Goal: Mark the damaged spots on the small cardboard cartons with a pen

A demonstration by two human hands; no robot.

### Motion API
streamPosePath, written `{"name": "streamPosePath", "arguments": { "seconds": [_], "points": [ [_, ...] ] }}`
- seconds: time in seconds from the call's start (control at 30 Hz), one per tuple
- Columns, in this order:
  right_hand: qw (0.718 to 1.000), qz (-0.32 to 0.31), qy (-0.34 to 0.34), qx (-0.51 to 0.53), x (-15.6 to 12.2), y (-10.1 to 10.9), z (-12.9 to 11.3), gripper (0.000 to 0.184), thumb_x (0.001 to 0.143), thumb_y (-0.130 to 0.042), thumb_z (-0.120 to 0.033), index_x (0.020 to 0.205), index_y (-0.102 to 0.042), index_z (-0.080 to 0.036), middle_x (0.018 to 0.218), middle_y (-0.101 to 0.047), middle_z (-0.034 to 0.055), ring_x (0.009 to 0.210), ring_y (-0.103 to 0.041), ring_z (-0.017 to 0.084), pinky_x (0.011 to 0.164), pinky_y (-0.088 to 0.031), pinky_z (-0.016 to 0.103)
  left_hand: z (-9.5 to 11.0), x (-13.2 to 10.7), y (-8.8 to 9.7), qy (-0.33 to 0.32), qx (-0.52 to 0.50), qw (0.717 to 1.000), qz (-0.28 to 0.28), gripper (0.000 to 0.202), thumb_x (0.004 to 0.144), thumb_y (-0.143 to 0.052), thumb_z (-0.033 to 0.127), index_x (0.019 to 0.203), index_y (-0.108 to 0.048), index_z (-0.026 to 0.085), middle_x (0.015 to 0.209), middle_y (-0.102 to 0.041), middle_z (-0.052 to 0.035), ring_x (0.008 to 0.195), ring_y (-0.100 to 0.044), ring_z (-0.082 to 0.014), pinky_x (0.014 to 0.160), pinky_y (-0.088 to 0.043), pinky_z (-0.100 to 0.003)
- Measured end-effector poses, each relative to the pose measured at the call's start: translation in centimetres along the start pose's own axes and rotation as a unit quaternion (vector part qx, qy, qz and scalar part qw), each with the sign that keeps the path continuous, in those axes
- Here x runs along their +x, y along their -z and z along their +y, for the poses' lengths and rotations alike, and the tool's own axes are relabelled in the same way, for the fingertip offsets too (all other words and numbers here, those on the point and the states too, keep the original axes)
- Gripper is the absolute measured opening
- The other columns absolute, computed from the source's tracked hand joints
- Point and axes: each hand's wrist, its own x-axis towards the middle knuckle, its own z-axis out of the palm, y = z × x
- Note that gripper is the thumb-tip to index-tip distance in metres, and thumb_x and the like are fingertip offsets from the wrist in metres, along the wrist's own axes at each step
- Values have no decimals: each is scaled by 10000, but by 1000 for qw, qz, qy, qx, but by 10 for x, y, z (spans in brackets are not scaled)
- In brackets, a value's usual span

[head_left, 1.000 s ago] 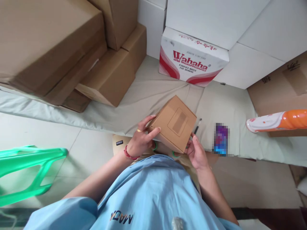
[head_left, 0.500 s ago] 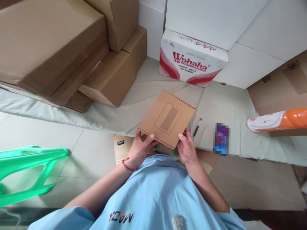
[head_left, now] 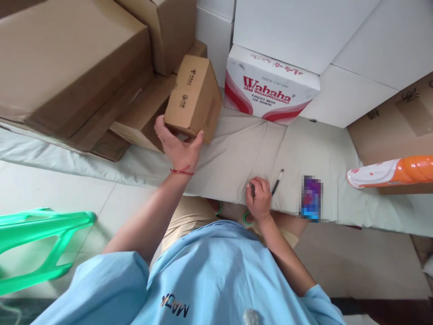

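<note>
My left hand (head_left: 177,146) is stretched out to the far left and grips a small brown cardboard box (head_left: 194,97) from below. The box is tilted, with printed logos on its near face, and hangs just above the pale sheet (head_left: 237,149) in front of the stacked brown cartons (head_left: 67,58). My right hand (head_left: 260,198) rests on the sheet's near edge with its fingers curled shut, just left of a black pen (head_left: 277,180). I cannot tell whether the fingertips touch the pen.
A red-and-white Wahaha carton (head_left: 270,88) and white boxes (head_left: 304,27) stand at the back. An orange-and-white bottle (head_left: 389,171) lies at the right, a blurred purple item (head_left: 311,197) near the pen. A green plastic stool (head_left: 40,239) lies on the tiled floor, left.
Both hands held the small box over my lap. My right hand has let go and dropped to the sheet by the pen; my left hand has carried the box up and to the left.
</note>
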Motion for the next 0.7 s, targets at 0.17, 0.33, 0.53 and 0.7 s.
{"name": "streamPosePath", "arguments": {
  "seconds": [0.17,0.33,0.53,0.7],
  "points": [
    [1000,-17,9,-12,0,2,-2,249,1074,-512,-268,993,-741,-215,1032,-738,136,989,-634,272,946,-559,468,5,42,-38,-8,43,996,75,1183,827,-770,763,1608,-315,0,1690,-393,-189,1661,-302,-422,1234,-398,-643],
    [999,-28,17,-24,1,1,-3,241,1057,-530,-249,973,-753,-213,1017,-739,134,973,-622,273,933,-555,459,12,88,-64,-6,30,999,32,944,905,-652,712,1492,-403,16,1782,-238,-173,1665,-188,-501,1156,-388,-671],
    [999,-15,30,-33,1,1,-5,228,1062,-542,-228,956,-742,-211,1002,-734,126,962,-619,263,917,-554,431,-1,122,-88,-16,33,998,-52,871,998,-361,668,1392,-431,-105,1760,-117,-270,1634,-147,-557,1096,-329,-692],
    [999,-5,44,-30,1,2,-6,189,1048,-562,-185,971,-734,-197,992,-732,118,959,-616,257,904,-554,414,-15,70,-71,-36,43,998,-25,1136,870,-891,391,1637,-191,-72,1724,-285,-344,1643,-286,-433,1311,-304,-546]
  ]
}}
